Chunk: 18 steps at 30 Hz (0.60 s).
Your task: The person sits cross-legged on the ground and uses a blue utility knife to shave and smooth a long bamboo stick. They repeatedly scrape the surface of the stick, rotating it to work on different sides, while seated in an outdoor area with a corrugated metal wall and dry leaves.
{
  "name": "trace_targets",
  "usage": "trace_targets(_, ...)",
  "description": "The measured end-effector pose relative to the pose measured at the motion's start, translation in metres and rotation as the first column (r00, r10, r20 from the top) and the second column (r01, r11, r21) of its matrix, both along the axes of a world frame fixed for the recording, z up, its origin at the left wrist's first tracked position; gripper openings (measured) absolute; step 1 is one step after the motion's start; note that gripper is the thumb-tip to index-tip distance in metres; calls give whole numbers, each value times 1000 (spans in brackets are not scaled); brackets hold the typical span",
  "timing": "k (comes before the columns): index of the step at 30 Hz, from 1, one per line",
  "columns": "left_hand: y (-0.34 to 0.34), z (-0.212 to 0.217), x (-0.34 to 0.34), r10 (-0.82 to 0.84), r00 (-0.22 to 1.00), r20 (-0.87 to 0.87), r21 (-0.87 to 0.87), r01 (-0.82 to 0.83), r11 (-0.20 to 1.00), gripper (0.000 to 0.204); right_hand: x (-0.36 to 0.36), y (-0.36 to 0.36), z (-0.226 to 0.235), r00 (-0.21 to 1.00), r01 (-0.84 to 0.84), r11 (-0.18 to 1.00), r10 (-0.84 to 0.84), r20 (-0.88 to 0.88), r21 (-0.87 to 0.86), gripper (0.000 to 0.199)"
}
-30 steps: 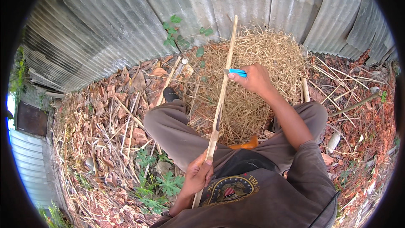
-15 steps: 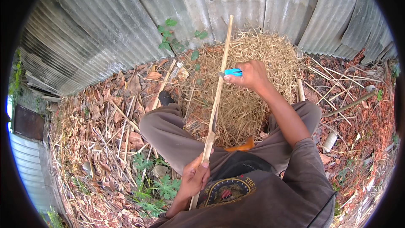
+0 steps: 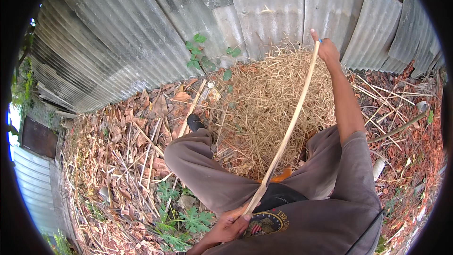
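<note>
Left hand (image 3: pixel 232 225): fingers closed round the near part of a pale wooden strip (image 3: pixel 293 123), thumb lying along it, close in front of the shirt. Right hand (image 3: pixel 327 50): fingers curled in on a blue tool (image 3: pixel 321 40), of which only a sliver shows, right at the strip's far tip; one digit sticks out past the tip. Cannot tell whether the right fingers also bear on the wood; blade edge not visible.

Strip: slants from the lap up and to the right, above the crossed legs, over a pile of straw-coloured shavings (image 3: pixel 271 95). It looks bowed; the lens may add some of that. A dark mark lies along its near half.

Judgement: step in hand reads as shaving the strip lengthwise, tool now at the end of a stroke. To do it well: anchor the near end firmly, push away from the body, keep the blade at a shallow, even angle, ease pressure toward the thin tip so it neither flexes nor snaps, and hold the outstretched digit clear of the edge. Reset the tool before rotating the strip.

Farther out: an orange object (image 3: pixel 282 175) between the thighs, partly hidden; dry leaves (image 3: pixel 137 153) at left; corrugated metal sheets (image 3: pixel 271 16) standing beyond the pile.
</note>
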<state>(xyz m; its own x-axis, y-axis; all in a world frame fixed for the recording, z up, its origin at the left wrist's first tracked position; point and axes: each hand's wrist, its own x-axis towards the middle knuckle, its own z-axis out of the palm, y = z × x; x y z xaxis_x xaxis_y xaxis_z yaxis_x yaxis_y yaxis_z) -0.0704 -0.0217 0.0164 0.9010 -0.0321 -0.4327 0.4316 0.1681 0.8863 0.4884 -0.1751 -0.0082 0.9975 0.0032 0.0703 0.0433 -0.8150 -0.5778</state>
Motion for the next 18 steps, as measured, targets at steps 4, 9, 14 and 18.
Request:
trace_targets(4,19,-5,16,66,998,-13,2,-66,998,41,16,-49,-26,1000,18,999,-17,17,-29,94)
trace_targets(9,47,-8,78,147,972,183,214,-186,959,38,-22,-19,-28,982,-189,976,187,-31,-111,92)
trace_targets(14,93,83,147,177,799,575,450,-489,747,37,-41,-16,-19,951,-295,954,299,77,-57,89)
trace_targets(18,118,221,195,96,380,920,288,-822,490,39,-47,-15,-12,941,-299,953,303,148,-47,88)
